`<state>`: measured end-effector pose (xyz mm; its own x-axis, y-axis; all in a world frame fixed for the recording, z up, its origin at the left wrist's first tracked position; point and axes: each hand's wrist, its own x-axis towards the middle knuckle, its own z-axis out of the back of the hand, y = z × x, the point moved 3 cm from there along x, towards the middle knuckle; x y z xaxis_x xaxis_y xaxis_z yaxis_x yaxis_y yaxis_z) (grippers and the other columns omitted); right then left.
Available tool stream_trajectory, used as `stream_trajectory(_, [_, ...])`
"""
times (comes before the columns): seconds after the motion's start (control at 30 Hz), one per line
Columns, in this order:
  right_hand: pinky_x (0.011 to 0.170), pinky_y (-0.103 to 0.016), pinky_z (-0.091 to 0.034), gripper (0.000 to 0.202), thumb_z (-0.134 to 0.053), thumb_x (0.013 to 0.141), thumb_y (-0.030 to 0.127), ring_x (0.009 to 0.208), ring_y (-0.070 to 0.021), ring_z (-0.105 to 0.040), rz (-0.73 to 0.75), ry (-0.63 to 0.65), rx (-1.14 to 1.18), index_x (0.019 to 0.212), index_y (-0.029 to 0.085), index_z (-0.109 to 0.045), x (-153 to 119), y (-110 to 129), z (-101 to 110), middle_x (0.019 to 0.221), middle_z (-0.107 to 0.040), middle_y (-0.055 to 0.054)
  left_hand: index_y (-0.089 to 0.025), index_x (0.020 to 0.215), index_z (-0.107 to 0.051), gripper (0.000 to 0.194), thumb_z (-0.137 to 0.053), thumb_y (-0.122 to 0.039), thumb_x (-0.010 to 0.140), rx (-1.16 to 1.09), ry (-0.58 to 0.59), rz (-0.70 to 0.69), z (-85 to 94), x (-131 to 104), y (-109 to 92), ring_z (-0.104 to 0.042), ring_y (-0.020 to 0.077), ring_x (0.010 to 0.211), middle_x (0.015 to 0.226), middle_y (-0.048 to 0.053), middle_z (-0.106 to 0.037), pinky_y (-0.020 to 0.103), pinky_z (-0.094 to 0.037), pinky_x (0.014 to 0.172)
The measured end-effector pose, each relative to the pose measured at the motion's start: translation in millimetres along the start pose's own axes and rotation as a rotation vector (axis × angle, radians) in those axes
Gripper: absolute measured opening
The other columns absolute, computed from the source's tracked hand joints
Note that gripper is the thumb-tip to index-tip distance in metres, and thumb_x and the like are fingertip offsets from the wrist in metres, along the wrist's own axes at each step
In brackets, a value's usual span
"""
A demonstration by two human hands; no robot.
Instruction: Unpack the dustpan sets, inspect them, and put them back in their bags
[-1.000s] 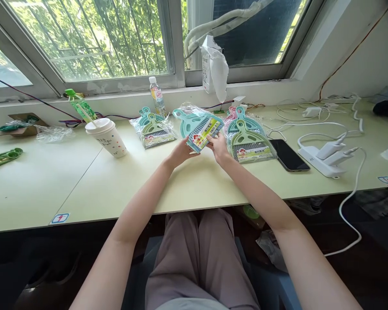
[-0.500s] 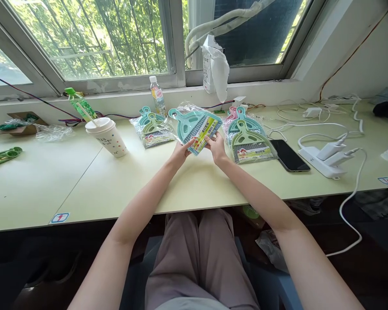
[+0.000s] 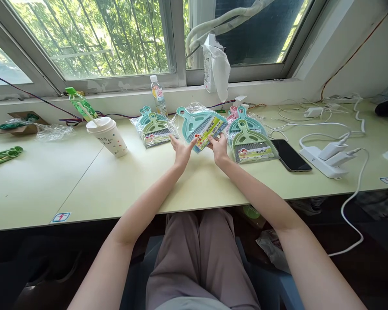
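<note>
A blue dustpan-and-brush set [image 3: 202, 125] in clear wrap, with a yellow-green label, is tilted above the table. My right hand [image 3: 219, 148] grips its lower right edge. My left hand [image 3: 183, 153] has its fingers spread at the set's lower left corner, the thumb near the label. Just left of it lies a wrapped pile of green and blue dustpan sets [image 3: 155, 129]. To the right rests another wrapped pile, with a green dustpan [image 3: 252, 144] in front of blue and pink ones.
A white cup with a straw [image 3: 108, 137] stands at the left, a clear bottle [image 3: 158, 95] by the windowsill. Right of the piles lie a black phone [image 3: 291, 156] and a power strip [image 3: 323, 161] with cables. The table's front edge [image 3: 200, 208] runs before my lap.
My left hand has opened, its fingers now spread away from the blue set. The set has shifted slightly right, still in my right hand.
</note>
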<state>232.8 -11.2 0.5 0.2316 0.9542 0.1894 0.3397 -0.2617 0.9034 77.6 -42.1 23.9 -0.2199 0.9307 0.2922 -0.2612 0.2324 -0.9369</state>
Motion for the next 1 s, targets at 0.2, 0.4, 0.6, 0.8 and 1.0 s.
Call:
stream_trajectory(0.2, [0.085,-0.045,-0.063,0.038,-0.070,0.079,0.033,0.103,-0.0233,-0.070,0.003,0.073,-0.057,0.108,0.024,-0.047,0,-3,-3,0.106,-0.071,-0.007,-0.024,0.128,-0.054,0.038,-0.054,-0.042,0.095,0.510,-0.102,-0.326,13.8,-4,-25,-0.045,0.0261,0.135,0.140,0.011,-0.054,0.042,-0.033,0.111])
stream_trajectory(0.4, [0.081,-0.044,-0.063,0.044,-0.072,0.076,0.035,0.095,-0.0232,-0.071,-0.029,0.101,-0.165,0.110,0.024,-0.047,-1,-13,-7,0.102,-0.072,-0.007,-0.021,0.119,-0.059,0.029,-0.060,-0.023,0.090,0.571,0.150,-0.315,7.8,6,-8,-0.064,0.0183,0.085,0.091,0.002,-0.070,0.031,-0.044,0.083])
stream_trajectory(0.6, [0.079,-0.044,-0.063,0.044,-0.072,0.075,0.037,0.095,-0.0247,-0.071,-0.046,0.114,-0.189,0.108,0.023,-0.047,1,-21,-6,0.103,-0.071,-0.009,-0.020,0.088,-0.065,0.005,-0.061,-0.022,0.086,0.597,0.112,-0.283,9.7,5,-10,-0.062,0.0196,0.087,0.089,0.003,-0.070,0.031,-0.043,0.081])
stream_trajectory(0.8, [0.076,-0.042,-0.064,0.044,-0.073,0.074,0.038,0.096,-0.0233,-0.070,-0.012,0.145,-0.198,0.107,0.024,-0.048,-1,-17,-8,0.105,-0.071,-0.007,-0.022,0.081,-0.060,0.005,-0.061,-0.024,0.085,0.639,0.010,-0.232,13.5,1,-15,-0.062,0.0203,0.091,0.094,0.003,-0.069,0.030,-0.043,0.077])
stream_trajectory(1.0, [0.081,-0.047,-0.063,0.039,-0.073,0.076,0.032,0.099,-0.0243,-0.070,-0.058,0.124,-0.181,0.105,0.024,-0.048,-3,-13,-9,0.106,-0.071,-0.007,-0.025,0.096,-0.058,0.007,-0.051,-0.025,0.092,0.683,0.015,-0.306,10.5,-9,-24,-0.063,0.0176,0.082,0.092,0.001,-0.069,0.027,-0.038,0.066])
